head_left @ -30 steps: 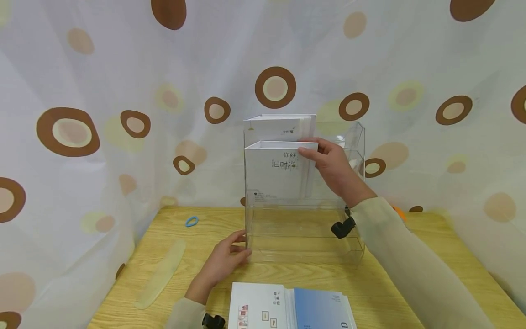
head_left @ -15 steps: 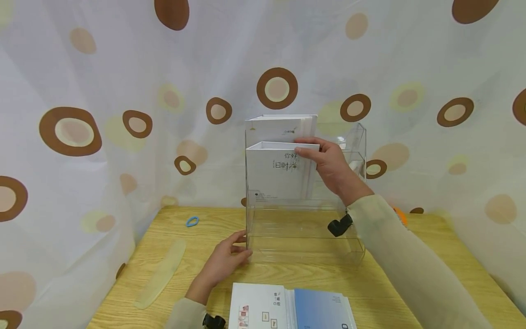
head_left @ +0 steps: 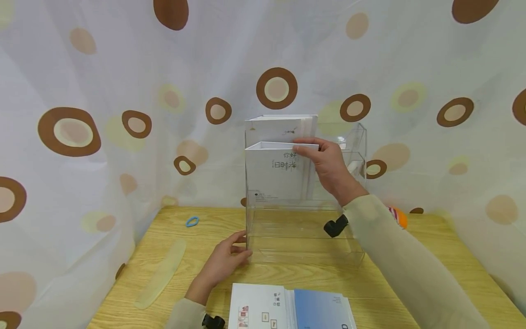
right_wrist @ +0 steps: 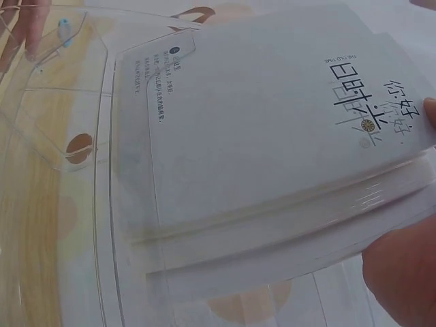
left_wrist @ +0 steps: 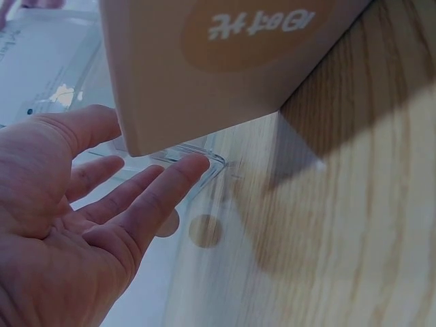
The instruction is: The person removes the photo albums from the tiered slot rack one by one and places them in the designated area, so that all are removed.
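My right hand [head_left: 326,162] pinches the top right corner of a white book [head_left: 267,173], thumb in front and fingers behind. Dark Chinese characters mark its cover, seen close up in the right wrist view. The book stands upright in a middle tier of a clear stepped rack [head_left: 304,253]. Another white book [head_left: 267,128] stands in the tier behind. My left hand [head_left: 222,260] touches the rack's lower left side, fingers fairly straight. In the left wrist view, a peach-coloured cover [left_wrist: 163,95] with pale lettering hides part of the rack beside that hand [left_wrist: 88,218].
A pile with a white book [head_left: 255,306] and a blue book [head_left: 320,308] lies at the near edge of the wooden table [head_left: 201,246]. At the left are a blue ring [head_left: 191,222] and a pale translucent strip [head_left: 162,274]. An orange object [head_left: 402,220] shows behind the right sleeve.
The right wrist and forearm have shifted slightly left, showing more of the orange object. The right hand keeps hold of the book, which stays in place. The left hand stays at the rack.
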`<state>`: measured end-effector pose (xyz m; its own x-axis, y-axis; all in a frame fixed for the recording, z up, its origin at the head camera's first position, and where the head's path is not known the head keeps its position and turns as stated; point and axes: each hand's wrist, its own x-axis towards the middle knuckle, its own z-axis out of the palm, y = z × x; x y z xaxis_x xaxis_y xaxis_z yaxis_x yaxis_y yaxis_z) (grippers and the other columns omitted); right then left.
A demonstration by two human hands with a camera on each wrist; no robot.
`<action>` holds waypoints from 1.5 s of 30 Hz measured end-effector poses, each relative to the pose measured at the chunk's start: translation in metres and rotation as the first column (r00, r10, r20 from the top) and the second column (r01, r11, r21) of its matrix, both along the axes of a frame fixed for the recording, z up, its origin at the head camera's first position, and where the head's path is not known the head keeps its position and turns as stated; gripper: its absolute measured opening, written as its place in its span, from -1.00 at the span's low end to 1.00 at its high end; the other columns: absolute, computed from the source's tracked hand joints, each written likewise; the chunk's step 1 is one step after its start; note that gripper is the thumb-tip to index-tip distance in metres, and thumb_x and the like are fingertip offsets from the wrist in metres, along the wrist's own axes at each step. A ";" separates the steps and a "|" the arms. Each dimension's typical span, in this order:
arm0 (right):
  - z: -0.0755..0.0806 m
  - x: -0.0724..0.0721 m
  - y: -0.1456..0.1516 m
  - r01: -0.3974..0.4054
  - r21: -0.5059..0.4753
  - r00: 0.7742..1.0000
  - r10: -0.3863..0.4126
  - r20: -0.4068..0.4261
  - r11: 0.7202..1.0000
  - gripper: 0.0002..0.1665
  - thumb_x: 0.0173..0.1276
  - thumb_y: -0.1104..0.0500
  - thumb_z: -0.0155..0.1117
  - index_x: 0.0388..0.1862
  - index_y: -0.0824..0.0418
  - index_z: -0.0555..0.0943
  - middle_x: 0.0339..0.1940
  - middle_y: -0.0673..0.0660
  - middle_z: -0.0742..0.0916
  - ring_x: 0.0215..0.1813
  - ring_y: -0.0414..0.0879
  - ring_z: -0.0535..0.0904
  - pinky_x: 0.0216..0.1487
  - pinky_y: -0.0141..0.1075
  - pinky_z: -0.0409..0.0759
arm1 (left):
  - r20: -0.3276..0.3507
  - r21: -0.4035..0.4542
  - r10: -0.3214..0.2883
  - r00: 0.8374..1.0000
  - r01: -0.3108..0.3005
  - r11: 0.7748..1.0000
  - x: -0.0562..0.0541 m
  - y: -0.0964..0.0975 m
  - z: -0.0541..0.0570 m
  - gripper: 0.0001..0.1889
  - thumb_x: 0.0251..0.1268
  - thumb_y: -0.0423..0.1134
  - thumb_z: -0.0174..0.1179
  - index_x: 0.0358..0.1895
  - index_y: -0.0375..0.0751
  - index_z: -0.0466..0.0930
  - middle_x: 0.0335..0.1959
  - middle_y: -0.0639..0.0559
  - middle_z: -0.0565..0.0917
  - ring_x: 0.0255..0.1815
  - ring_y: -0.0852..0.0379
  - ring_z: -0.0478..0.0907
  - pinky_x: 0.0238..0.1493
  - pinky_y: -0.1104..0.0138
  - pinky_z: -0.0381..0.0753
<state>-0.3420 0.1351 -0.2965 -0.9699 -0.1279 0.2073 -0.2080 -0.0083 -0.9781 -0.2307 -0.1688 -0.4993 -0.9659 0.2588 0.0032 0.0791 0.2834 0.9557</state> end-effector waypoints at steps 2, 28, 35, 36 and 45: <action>0.000 0.000 -0.001 0.002 0.003 1.000 -0.002 -0.003 1.000 -0.60 0.58 0.07 0.54 0.29 0.18 0.80 -0.08 -0.19 0.91 0.09 -0.19 0.84 0.14 -0.34 0.79 | 0.006 0.002 0.004 1.000 -0.004 1.000 0.001 0.000 0.000 -0.33 0.65 -0.31 0.36 0.70 -0.27 0.37 0.52 -0.39 0.57 0.37 -0.27 0.70 0.11 0.12 0.95; 0.016 0.003 -0.001 0.056 0.027 0.997 -0.055 -0.059 0.998 -0.66 0.54 0.07 0.58 0.21 0.11 0.86 -0.10 -0.13 0.92 0.03 -0.20 0.85 0.12 -0.32 0.74 | 0.001 0.001 -0.013 1.000 0.013 1.000 0.000 0.001 0.003 -0.33 0.67 -0.28 0.34 0.71 -0.27 0.36 0.53 -0.43 0.55 0.38 -0.31 0.71 0.13 0.06 0.94; 0.023 0.008 -0.004 0.071 0.036 0.995 -0.068 -0.079 0.997 -0.69 0.52 0.07 0.61 0.16 0.10 0.87 -0.11 -0.13 0.91 0.01 -0.19 0.85 0.12 -0.33 0.73 | 0.006 0.012 -0.015 1.000 0.015 1.000 0.000 0.001 0.002 -0.33 0.68 -0.28 0.34 0.71 -0.28 0.35 0.54 -0.42 0.54 0.38 -0.30 0.70 0.14 0.04 0.94; 0.025 0.008 -0.004 0.081 0.041 0.994 -0.077 -0.083 0.996 -0.70 0.51 0.07 0.61 0.15 0.09 0.87 -0.12 -0.14 0.91 0.00 -0.20 0.85 0.12 -0.33 0.73 | 0.007 0.013 -0.015 1.000 0.015 1.000 0.000 0.001 0.002 -0.33 0.68 -0.27 0.34 0.72 -0.27 0.35 0.54 -0.42 0.54 0.39 -0.30 0.69 0.14 0.05 0.94; 0.034 0.017 -0.003 0.124 0.022 0.987 -0.121 -0.109 0.992 -0.62 0.51 0.08 0.61 0.22 0.15 0.85 -0.14 -0.15 0.91 -0.05 -0.23 0.86 0.08 -0.35 0.72 | -0.004 0.001 -0.010 1.000 0.010 1.000 0.000 0.000 0.001 -0.33 0.67 -0.28 0.34 0.71 -0.28 0.36 0.52 -0.43 0.55 0.38 -0.32 0.70 0.11 0.10 0.94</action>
<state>-0.3254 0.1324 -0.2621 -0.9508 -0.0172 0.3093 -0.3098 0.0513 -0.9494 -0.2303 -0.1691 -0.4981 -0.9632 0.2687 0.0074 0.0858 0.2813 0.9558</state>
